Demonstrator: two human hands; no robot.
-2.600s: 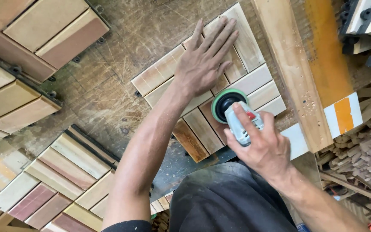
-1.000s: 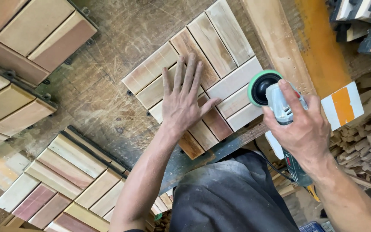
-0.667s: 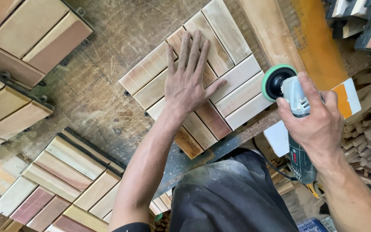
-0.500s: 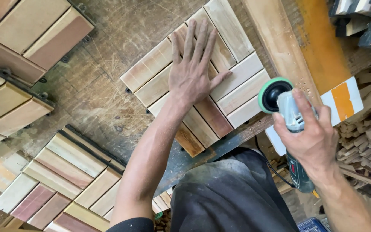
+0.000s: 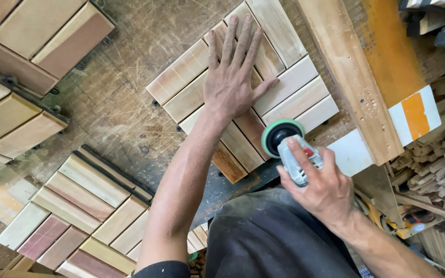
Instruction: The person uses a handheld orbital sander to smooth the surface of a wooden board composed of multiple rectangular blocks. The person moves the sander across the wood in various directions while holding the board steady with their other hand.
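Note:
A square wooden slat tile lies tilted on the scratched workbench. My left hand presses flat on the tile's middle, fingers spread and pointing away from me. My right hand grips a grey power sander from above. The sander's green-rimmed round pad sits on the tile's near right corner, over the pale and reddish slats.
Stacks of similar slat tiles lie at the upper left and lower left. A long wooden beam with an orange strip borders the tile on the right. Wood offcuts pile up at the far right.
My right hand brought the sander from off the tile's right edge back onto its near right corner. My left hand slid a little farther up the tile.

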